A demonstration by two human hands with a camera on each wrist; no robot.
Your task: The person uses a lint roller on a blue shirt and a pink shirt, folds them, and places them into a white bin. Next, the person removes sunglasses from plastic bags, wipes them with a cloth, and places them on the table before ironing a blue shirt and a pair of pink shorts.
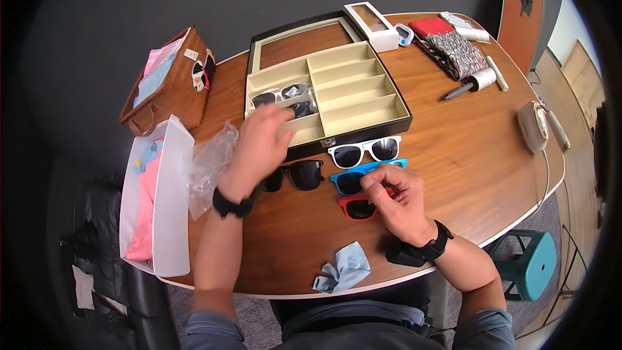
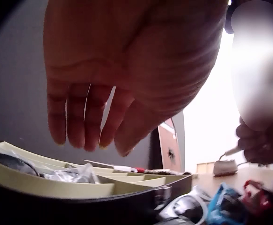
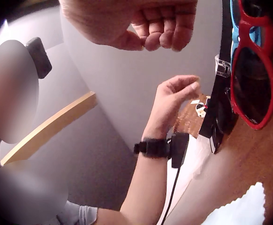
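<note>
My left hand hovers over the near left compartments of a cream-lined display case, its fingers extended and nothing between them in the left wrist view. Sunglasses in clear wrapping lie in the left column of compartments; the hand partly covers a dark pair. Over the table, my right hand hangs with loosely curled fingers and holds nothing visible. Under it are blue sunglasses and red sunglasses, partly hidden. White sunglasses lie just behind them, and black sunglasses sit near my left wrist.
Crumpled clear plastic and a white bin stand at the left, with a brown basket behind. A light blue cloth lies near the front edge. A white box and a patterned pouch are at the back.
</note>
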